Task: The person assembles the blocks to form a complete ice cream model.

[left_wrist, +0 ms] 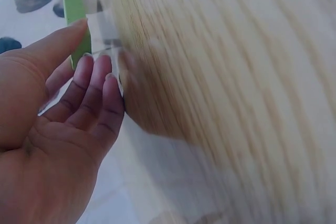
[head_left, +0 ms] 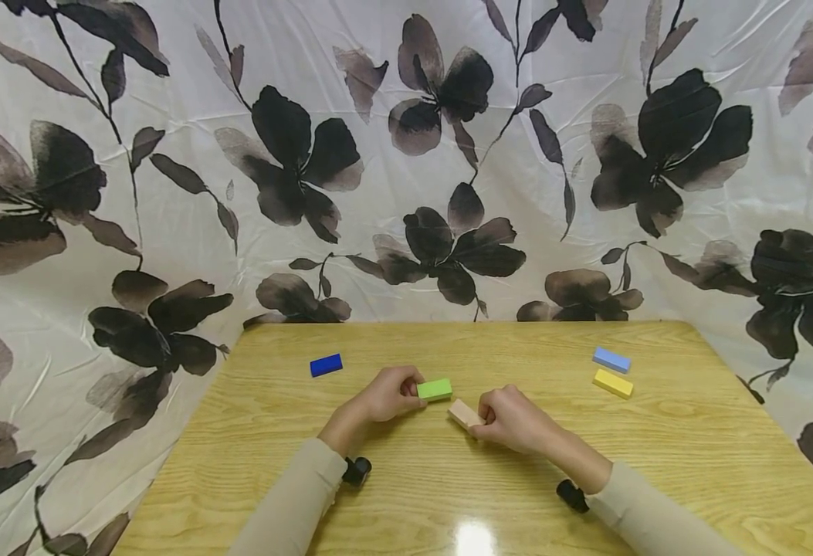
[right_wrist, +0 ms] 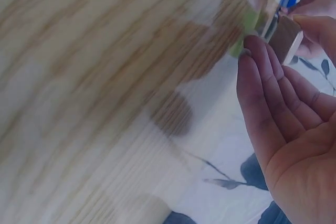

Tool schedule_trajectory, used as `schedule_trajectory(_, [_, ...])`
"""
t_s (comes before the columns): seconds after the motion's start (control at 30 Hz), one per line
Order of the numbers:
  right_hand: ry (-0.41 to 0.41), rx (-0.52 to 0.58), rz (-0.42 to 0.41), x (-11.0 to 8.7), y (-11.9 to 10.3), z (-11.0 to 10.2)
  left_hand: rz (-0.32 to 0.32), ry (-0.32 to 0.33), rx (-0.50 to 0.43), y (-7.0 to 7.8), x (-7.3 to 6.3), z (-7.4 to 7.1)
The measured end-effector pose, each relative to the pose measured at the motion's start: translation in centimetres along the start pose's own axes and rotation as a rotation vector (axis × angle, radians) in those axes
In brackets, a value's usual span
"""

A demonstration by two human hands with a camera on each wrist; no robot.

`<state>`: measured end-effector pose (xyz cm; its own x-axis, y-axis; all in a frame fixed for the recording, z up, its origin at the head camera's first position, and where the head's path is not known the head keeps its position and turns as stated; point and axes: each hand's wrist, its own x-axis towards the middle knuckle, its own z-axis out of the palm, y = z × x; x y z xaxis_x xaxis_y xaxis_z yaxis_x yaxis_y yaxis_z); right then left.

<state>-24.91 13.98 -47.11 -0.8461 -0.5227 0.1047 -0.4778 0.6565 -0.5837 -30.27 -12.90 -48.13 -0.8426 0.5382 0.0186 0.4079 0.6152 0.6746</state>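
Observation:
Near the middle of the table, my left hand [head_left: 388, 394] pinches a lime green block [head_left: 435, 390] by its left end. In the left wrist view the thumb lies along one face of the green block [left_wrist: 77, 27], fingertips at the other side. My right hand [head_left: 513, 418] pinches a plain wooden block [head_left: 465, 415] between thumb and fingers at its right end. The wooden block [right_wrist: 286, 39] shows its grain in the right wrist view. It lies at a slant, just right of and nearer than the green block, a small gap between them.
A dark blue block [head_left: 326, 365] lies at the back left of the wooden table [head_left: 274, 494]. At the back right, a light blue block [head_left: 611, 359] lies just behind a yellow block [head_left: 613, 384]. A flowered cloth [head_left: 441, 170] hangs behind the table.

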Motion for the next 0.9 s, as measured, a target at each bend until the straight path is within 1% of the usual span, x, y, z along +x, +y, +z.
schedule_trajectory(0.47, [0.029, -0.031, 0.028, 0.3, -0.7, 0.5, 0.009, -0.014, 0.007, 0.1, 0.5, 0.4])
schedule_trajectory(0.63, [0.027, -0.023, 0.026, 0.4, -0.9, 0.7, 0.018, -0.023, 0.002, 0.2, 0.7, 0.5])
schedule_trajectory(0.9, [0.022, -0.009, 0.057, 0.3, -1.3, 1.1, 0.001, -0.051, 0.022, 0.3, 0.8, 0.8])
